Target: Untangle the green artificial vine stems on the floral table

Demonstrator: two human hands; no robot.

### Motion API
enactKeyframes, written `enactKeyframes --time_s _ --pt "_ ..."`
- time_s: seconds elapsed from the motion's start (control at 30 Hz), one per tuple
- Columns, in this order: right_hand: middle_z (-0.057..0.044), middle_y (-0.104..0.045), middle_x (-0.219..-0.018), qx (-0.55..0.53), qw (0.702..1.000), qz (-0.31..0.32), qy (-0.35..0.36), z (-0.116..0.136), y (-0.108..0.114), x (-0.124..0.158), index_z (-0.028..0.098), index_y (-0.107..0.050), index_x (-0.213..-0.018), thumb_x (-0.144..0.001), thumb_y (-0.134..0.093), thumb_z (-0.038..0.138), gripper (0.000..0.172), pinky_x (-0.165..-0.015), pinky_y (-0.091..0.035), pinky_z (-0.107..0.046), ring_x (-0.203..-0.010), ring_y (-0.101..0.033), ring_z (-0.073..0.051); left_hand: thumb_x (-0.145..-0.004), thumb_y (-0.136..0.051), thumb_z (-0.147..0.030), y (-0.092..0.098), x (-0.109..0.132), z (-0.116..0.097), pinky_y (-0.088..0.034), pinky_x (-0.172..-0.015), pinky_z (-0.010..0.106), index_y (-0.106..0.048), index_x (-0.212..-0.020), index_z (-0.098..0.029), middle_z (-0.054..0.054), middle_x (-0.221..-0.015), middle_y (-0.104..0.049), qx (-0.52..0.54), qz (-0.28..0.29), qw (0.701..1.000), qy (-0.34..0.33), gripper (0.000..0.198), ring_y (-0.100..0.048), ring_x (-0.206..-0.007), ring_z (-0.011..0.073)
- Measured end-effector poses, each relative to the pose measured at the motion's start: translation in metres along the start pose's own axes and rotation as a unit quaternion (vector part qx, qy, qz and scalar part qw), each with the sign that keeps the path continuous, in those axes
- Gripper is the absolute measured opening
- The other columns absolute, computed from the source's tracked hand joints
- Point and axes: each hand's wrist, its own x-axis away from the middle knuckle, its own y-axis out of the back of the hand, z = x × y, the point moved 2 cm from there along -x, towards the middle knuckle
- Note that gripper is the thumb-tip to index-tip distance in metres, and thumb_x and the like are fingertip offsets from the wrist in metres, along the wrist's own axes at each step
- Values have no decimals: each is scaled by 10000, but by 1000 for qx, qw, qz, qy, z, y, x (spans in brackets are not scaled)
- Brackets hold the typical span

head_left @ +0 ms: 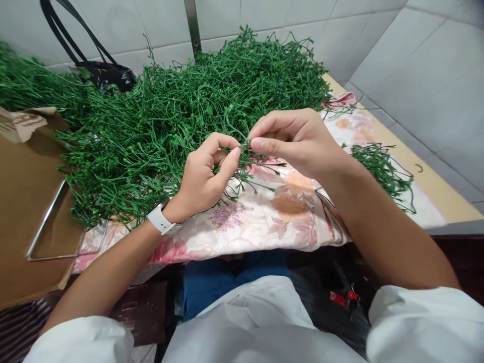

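Note:
My left hand (206,176), with a white watch strap on its wrist, pinches thumb against forefinger at a thin green artificial plant stem (245,144). From the other side my right hand (298,143) pinches the same stem, its fingertips almost meeting those of the left. The stem's exact joint is too small to make out. Just behind and below both hands spreads a large tangled heap of green stems (196,101) with small branched tips. Beside my right forearm lies a smaller bunch of stems (381,169).
A floral cloth (264,217) covers the table (454,199). At left stands a cardboard box (34,201) with a metal wire frame (49,217) against it. A dark bag (109,75) with handles sits behind the heap, near the tiled wall (264,15).

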Motion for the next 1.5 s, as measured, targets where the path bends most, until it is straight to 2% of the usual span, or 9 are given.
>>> enactKeyframes --time_s 0.3,0.5,0.87,0.97,1.1,1.17,1.23,1.4,1.5 --pt "-16 -692 -794 -24 998 41 -49 6 -3 3 166 -730 -882 -726 -983 439 403 -640 -546 -245 -720 -624 -119 -1018 -639 -183 0 1 -3 -285 -472 211 -636 -997 -204 -98 -585 -442 -70 -20 994 -83 30 -351 -470 44" --pt "-2 -629 -704 -32 995 22 -87 -4 -9 1 166 -699 -813 -844 -873 552 424 -608 -482 -230 -661 -560 -93 -974 -653 -100 0 3 -3 -402 -575 196 -684 -1021 -161 -24 -791 -705 -134 -1 981 -142 84 -551 -604 49" --pt "-1 -569 -734 104 993 48 -39 -1 -13 5 214 -618 -843 -980 -738 491 331 -565 -394 -268 -645 -474 -120 -1064 -547 -204 -2 5 3 -367 -572 225 -615 -1028 -163 -20 -766 -648 -173 45 978 -106 87 -543 -603 71" --pt "-4 -568 -746 162 987 13 10 -5 -11 4 230 -561 -834 -1019 -691 468 327 -619 -419 -289 -671 -482 -133 -1059 -525 -183 -2 5 3 -354 -567 230 -590 -1020 -175 -49 -710 -562 -150 62 981 -105 77 -474 -556 67" --pt "12 -588 -755 162 974 -131 84 -9 24 -4 260 -496 -844 -1017 -710 390 304 -682 -443 -309 -670 -554 -113 -1076 -520 -244 0 2 1 -338 -553 243 -567 -983 -200 -73 -648 -451 -82 56 994 -45 113 -392 -518 73" --pt "32 -604 -731 88 980 -164 72 -11 42 -9 269 -504 -855 -950 -787 421 335 -628 -437 -307 -615 -585 -97 -1089 -521 -319 1 1 1 -343 -554 249 -573 -974 -207 -64 -657 -456 -57 40 997 -11 169 -386 -526 79" --pt "40 -617 -709 5 988 -150 15 -12 48 -11 262 -553 -868 -884 -846 425 335 -589 -440 -293 -593 -591 -99 -1091 -528 -374 2 0 2 -351 -553 249 -591 -976 -207 -48 -685 -494 -44 25 999 7 212 -402 -543 81" --pt "52 -442 -617 -65 989 -33 -132 -5 7 -4 197 -669 -863 -920 -798 433 275 -494 -347 -252 -538 -385 -83 -1085 -552 -364 -1 1 1 -400 -585 234 -664 -1016 -193 -23 -755 -611 -53 25 998 2 216 -452 -576 72" --pt "35 -489 -683 -51 991 17 -119 -5 -19 1 182 -694 -896 -872 -849 533 384 -506 -330 -246 -590 -394 -82 -1072 -581 -411 -2 2 1 -422 -589 234 -676 -1001 -199 -22 -731 -624 -55 2 998 17 243 -499 -592 82"
